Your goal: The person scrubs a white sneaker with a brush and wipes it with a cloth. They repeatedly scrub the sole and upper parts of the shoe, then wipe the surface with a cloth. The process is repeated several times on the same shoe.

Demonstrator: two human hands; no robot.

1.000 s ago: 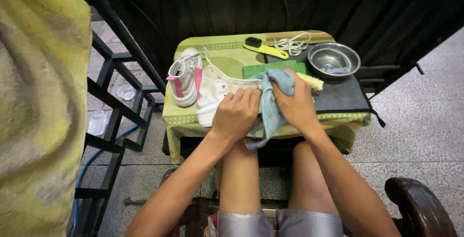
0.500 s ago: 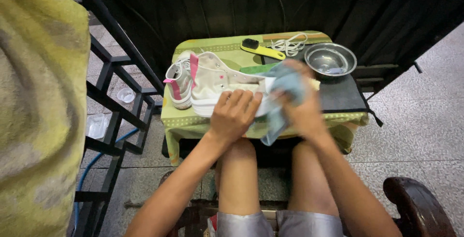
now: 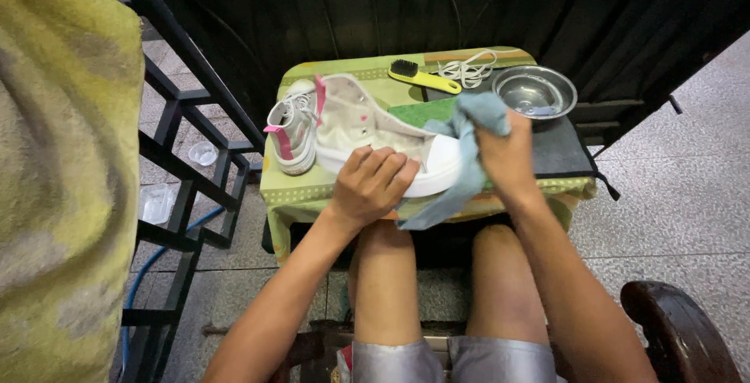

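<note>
Head view: a white high-top shoe (image 3: 367, 129) lies on its side at the front edge of the small surface (image 3: 312, 191), sole toward the person, toe cap pointing right. The left hand (image 3: 373, 184) rests over the sole and lower side of the shoe, fingers curled down on it, pinning it in place. The right hand (image 3: 508, 156) is closed around a light blue cloth (image 3: 465, 164), which is pressed against the toe end of the shoe; a loose tail of the cloth hangs down past the surface edge, between the two hands.

Just left of the held shoe stands a second shoe (image 3: 291, 129), white with pink trim, upright, touching or very nearly touching the first. Behind the shoes, toward the far edge, lies a yellow-handled brush (image 3: 424, 76) with dark bristles, and beside it a loose bundle of white laces (image 3: 473, 68). A round metal bowl (image 3: 535, 91) sits at the far right corner on a dark mat (image 3: 558, 148). A green patch (image 3: 426, 111) shows between the shoe and the brush.

The surface is covered in a yellow-green cloth. The person's bare knees are directly below it. A dark metal railing (image 3: 183, 156) runs along the left side.
</note>
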